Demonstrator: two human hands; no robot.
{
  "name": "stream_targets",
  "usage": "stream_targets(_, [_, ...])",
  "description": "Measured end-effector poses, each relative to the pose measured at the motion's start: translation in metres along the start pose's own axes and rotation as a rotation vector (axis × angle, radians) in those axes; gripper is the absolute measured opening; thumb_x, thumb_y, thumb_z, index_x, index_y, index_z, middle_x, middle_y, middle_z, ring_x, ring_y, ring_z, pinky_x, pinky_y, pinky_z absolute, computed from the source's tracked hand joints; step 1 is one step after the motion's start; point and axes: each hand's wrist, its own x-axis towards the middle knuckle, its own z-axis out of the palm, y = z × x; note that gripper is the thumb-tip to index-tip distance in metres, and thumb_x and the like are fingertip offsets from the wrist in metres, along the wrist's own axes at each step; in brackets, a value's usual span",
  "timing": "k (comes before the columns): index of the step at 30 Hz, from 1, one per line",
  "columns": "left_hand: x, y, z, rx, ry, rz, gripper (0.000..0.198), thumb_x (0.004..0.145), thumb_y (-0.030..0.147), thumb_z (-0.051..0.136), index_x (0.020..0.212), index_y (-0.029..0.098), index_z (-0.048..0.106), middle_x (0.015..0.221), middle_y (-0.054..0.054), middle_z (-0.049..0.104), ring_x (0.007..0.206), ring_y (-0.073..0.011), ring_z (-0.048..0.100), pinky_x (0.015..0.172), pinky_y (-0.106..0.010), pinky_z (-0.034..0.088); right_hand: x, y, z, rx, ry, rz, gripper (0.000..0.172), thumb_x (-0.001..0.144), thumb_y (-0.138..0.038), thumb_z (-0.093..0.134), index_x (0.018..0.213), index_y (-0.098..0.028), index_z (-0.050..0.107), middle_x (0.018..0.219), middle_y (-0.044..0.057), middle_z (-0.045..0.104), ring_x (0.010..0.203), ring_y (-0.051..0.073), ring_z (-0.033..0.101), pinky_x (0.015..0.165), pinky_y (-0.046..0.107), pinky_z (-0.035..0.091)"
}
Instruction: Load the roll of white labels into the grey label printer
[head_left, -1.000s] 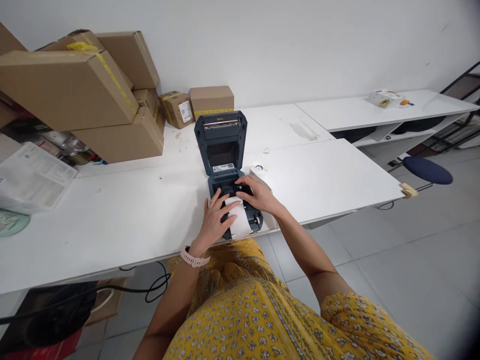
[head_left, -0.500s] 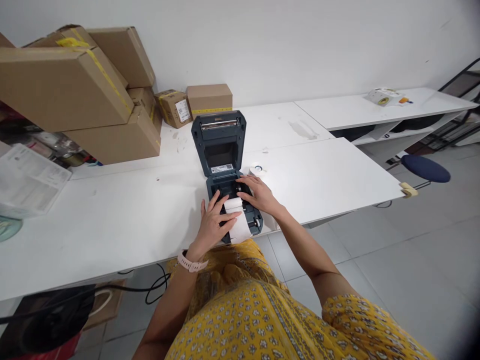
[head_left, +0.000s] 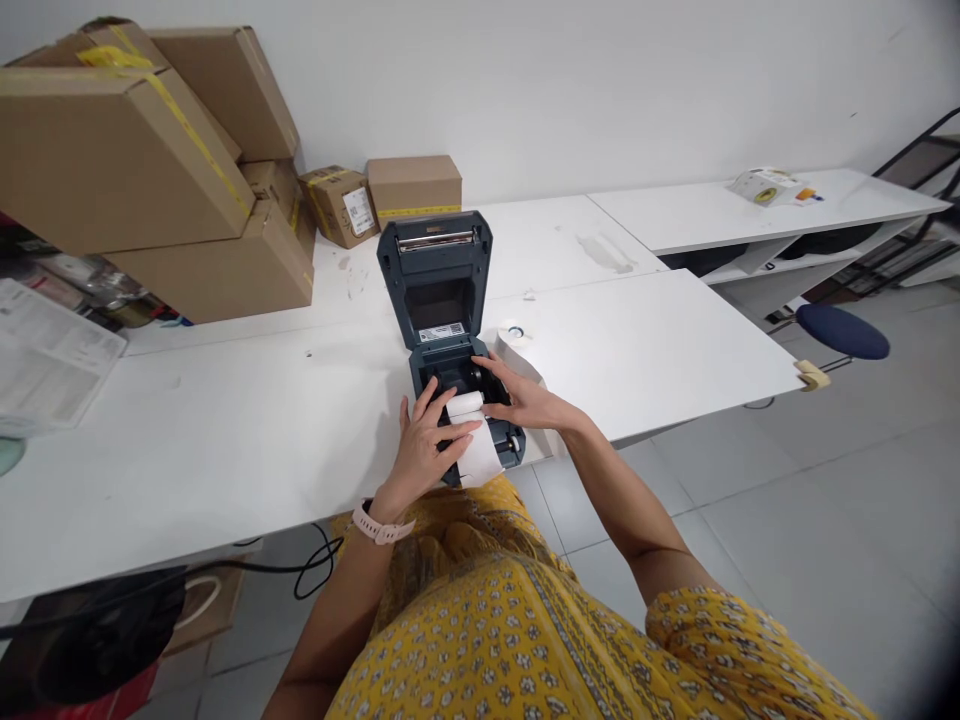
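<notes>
A dark grey label printer [head_left: 442,300] stands open on the white table [head_left: 225,430], its lid tilted up and back. A white paper strip [head_left: 477,450] runs out of its front over the table edge. My left hand [head_left: 426,445] lies on the printer's front with fingers spread, pressing on the paper. My right hand [head_left: 525,395] rests on the right side of the printer's bay, fingers stretched flat beside the paper roll [head_left: 465,403]. A small white roll [head_left: 514,335] sits just right of the printer.
Large cardboard boxes [head_left: 142,170] are stacked at the back left, with two smaller boxes [head_left: 414,185] by the wall. A second white table [head_left: 720,215] carries a tape roll [head_left: 766,186]. A blue stool [head_left: 841,332] stands at the right. Cables hang below the table.
My right hand has slid a little to the right along the printer's bay. My left hand stays on the paper. The view has shifted slightly downward.
</notes>
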Motion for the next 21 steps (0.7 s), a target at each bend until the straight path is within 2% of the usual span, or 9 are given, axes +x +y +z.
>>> stream_targets(2, [0.0,-0.0002,0.0,-0.003,-0.003,0.001,0.027,0.096,0.032,0.057,0.115,0.04,0.075,0.156,-0.003,0.049,0.155,-0.0314,0.022,0.121,-0.071,0.011,-0.0001,0.0006,0.0007,0.004,-0.001,-0.011,0.084,0.087,-0.037,0.068,0.159,-0.025,0.025,0.169,0.012,0.022,0.158,0.033,0.01,0.103,0.051,0.054])
stream_targets(7, [0.0002,-0.0009,-0.0001,-0.001,0.001,-0.003,0.027,0.096,0.032,0.057,0.114,0.039,0.076,0.156,-0.003,0.049,0.155,-0.0324,0.022,0.121,-0.071,0.01,0.001,-0.0009,0.0032,-0.005,0.024,0.01,0.087,0.084,-0.032,0.069,0.16,-0.026,0.025,0.168,0.011,0.025,0.158,0.034,0.015,0.114,0.055,0.045])
stream_targets(10, [0.0001,-0.0006,-0.0005,0.006,-0.014,0.004,0.027,0.096,0.032,0.057,0.114,0.039,0.076,0.157,-0.002,0.047,0.156,-0.0332,0.021,0.12,-0.072,0.011,0.0018,-0.0031,0.0032,-0.032,0.015,0.022,0.088,0.084,-0.029,0.068,0.16,-0.021,0.024,0.168,0.014,0.026,0.158,0.034,0.015,0.118,0.055,0.04])
stream_targets(12, [0.0,0.0001,-0.0007,0.015,-0.019,0.008,0.027,0.096,0.032,0.057,0.114,0.039,0.076,0.157,-0.003,0.047,0.156,-0.0333,0.02,0.121,-0.072,0.011,0.0019,-0.0036,0.0028,-0.039,0.0,0.029,0.088,0.083,-0.027,0.067,0.16,-0.02,0.023,0.169,0.015,0.023,0.157,0.034,0.016,0.114,0.053,0.045])
stream_targets(15, [-0.0004,0.0014,-0.001,0.027,-0.019,0.004,0.027,0.096,0.032,0.058,0.114,0.038,0.076,0.157,-0.004,0.047,0.156,-0.0337,0.019,0.12,-0.072,0.011,0.0017,-0.0018,0.0023,-0.04,-0.003,0.04,0.089,0.083,-0.028,0.067,0.16,-0.023,0.024,0.17,0.012,0.017,0.154,0.037,0.028,0.103,0.05,0.055])
stream_targets(17, [-0.0006,0.0023,-0.0011,0.031,-0.016,0.0,0.026,0.095,0.031,0.059,0.114,0.039,0.076,0.157,-0.004,0.047,0.156,-0.0338,0.019,0.12,-0.073,0.011,0.0012,0.0003,0.002,-0.045,0.001,0.025,0.088,0.083,-0.03,0.067,0.16,-0.024,0.024,0.17,0.012,0.018,0.151,0.037,0.034,0.102,0.05,0.055])
stream_targets(19, [-0.001,0.0031,-0.0014,0.028,-0.014,0.001,0.026,0.095,0.032,0.06,0.113,0.04,0.076,0.158,-0.002,0.047,0.156,-0.0337,0.019,0.12,-0.073,0.011,0.0008,0.0023,0.0016,-0.042,0.003,-0.012,0.086,0.085,-0.034,0.067,0.16,-0.025,0.024,0.169,0.011,0.024,0.153,0.036,0.03,0.107,0.052,0.051])
stream_targets(21, [-0.0014,0.0042,-0.0019,0.025,-0.016,0.003,0.027,0.094,0.032,0.06,0.114,0.041,0.076,0.158,-0.001,0.046,0.156,-0.0337,0.019,0.12,-0.073,0.011,0.0006,0.0037,0.0014,-0.036,0.003,-0.038,0.084,0.087,-0.038,0.066,0.159,-0.024,0.025,0.167,0.011,0.028,0.156,0.034,0.021,0.111,0.054,0.047])
